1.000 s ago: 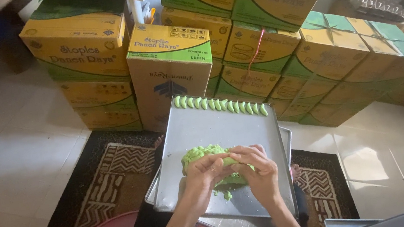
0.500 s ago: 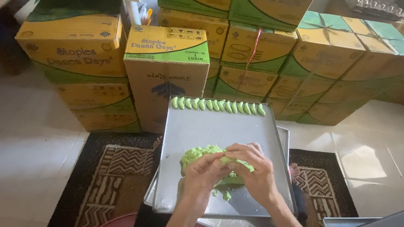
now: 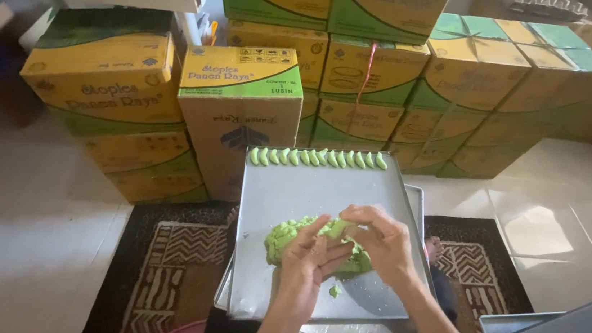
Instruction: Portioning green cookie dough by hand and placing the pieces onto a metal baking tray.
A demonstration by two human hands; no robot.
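Observation:
A lump of green dough (image 3: 287, 235) lies in the middle of a metal baking tray (image 3: 291, 192) on my lap. My left hand (image 3: 304, 268) and my right hand (image 3: 381, 241) meet over the dough and pinch a small piece of it between their fingers. Along the tray's far edge runs a row of several small green shaped dough pieces (image 3: 317, 158). A green crumb (image 3: 335, 291) sits on the tray near my left wrist.
More metal trays (image 3: 415, 202) are stacked under the top one. Yellow and green cardboard boxes (image 3: 243, 106) are piled right behind the tray. A patterned brown rug (image 3: 168, 262) covers the pale tiled floor. A grey tray corner (image 3: 564, 318) shows at bottom right.
Both hands stay on the dough lump, and the fingers have shifted slightly as they work a piece of it. The tray and the row of pieces have not moved.

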